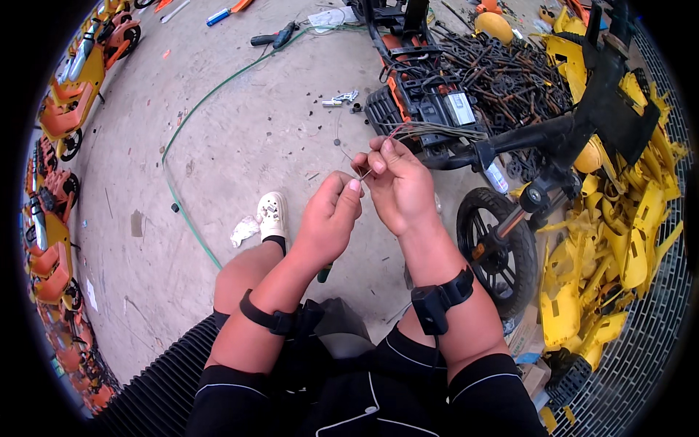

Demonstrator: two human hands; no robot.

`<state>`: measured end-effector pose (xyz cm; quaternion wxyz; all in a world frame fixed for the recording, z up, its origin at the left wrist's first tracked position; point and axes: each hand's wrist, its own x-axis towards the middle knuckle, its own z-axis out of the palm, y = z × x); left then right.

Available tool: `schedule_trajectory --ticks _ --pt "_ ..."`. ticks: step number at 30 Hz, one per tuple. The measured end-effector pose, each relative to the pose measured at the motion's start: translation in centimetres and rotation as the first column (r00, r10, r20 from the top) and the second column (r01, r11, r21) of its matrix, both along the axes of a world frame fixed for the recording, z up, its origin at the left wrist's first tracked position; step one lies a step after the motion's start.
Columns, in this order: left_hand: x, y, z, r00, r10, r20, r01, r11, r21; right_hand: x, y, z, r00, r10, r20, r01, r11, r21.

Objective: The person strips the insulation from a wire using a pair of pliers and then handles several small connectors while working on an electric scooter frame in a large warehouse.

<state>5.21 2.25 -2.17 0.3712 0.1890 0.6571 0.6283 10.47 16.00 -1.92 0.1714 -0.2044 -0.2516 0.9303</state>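
My left hand [331, 218] is closed, thumb and forefinger pinching the end of a thin wire [366, 175]. Just to its right my right hand [399, 186] is closed too, its fingertips gripping thin wires. A bundle of grey and reddish wires [437, 130] runs from my right fingers toward the dark scooter frame [426, 102]. Below my left wrist shows the end of a dark green object [325, 274]; whether that hand holds it I cannot tell. The fingers hide exactly where the wires meet.
A black-tyred wheel [502, 255] and black handlebar [535, 138] stand right. Yellow plastic parts [633, 240] and dark metal pieces [510, 69] are heaped beyond. A green hose [186, 124] curves over the floor; a power tool [275, 36] lies ahead. Orange-yellow scooters [65, 109] line the left.
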Motion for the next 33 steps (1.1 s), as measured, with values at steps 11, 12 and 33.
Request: schedule_trajectory --ticks 11,12,33 --pt "0.6 0.5 0.5 0.99 -0.053 -0.131 0.05 0.998 -0.025 -0.3 1.2 -0.3 0.991 -0.039 0.124 0.033 0.998 0.054" --pt "0.6 0.5 0.5 0.991 -0.056 -0.124 0.052 0.998 -0.033 -0.3 1.2 -0.2 0.988 -0.037 0.148 0.032 0.999 0.037" --pt "-3.0 0.3 1.0 0.925 0.372 -0.078 -0.365 0.927 0.089 1.8 0.9 -2.3 0.827 -0.228 0.513 -0.296 0.599 0.744"
